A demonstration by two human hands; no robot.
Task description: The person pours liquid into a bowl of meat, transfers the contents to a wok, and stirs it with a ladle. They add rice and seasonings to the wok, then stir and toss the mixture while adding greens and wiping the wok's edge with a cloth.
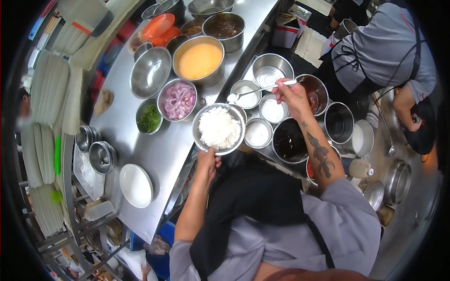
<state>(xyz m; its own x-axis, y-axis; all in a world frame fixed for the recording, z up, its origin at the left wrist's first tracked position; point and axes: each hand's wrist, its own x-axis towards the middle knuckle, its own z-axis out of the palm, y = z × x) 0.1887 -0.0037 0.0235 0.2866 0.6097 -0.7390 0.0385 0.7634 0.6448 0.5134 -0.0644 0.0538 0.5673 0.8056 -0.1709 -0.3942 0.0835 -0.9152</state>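
Observation:
My left hand (209,161) grips the near rim of a metal bowl (196,136) heaped with white rice (218,127). A long-handled spoon (262,89) is held in my right hand (291,93), fingers closed around the handle. The spoon's bowl end, carrying something white, hangs just beyond the rice bowl's far right rim. Beneath and beside it stand metal containers of white powder or grains (247,95), among them one below my right wrist (272,109). A container of dark sauce (287,140) lies under my right forearm, partly hidden by it.
On the steel counter (154,140) are a pot of orange liquid (199,61), sliced onions (178,100), chopped greens (149,117) and a white oval plate (136,185). A co-worker (375,51) holds a black wok (419,126) at right, near a flame. Stacked plates (40,154) line the left shelf.

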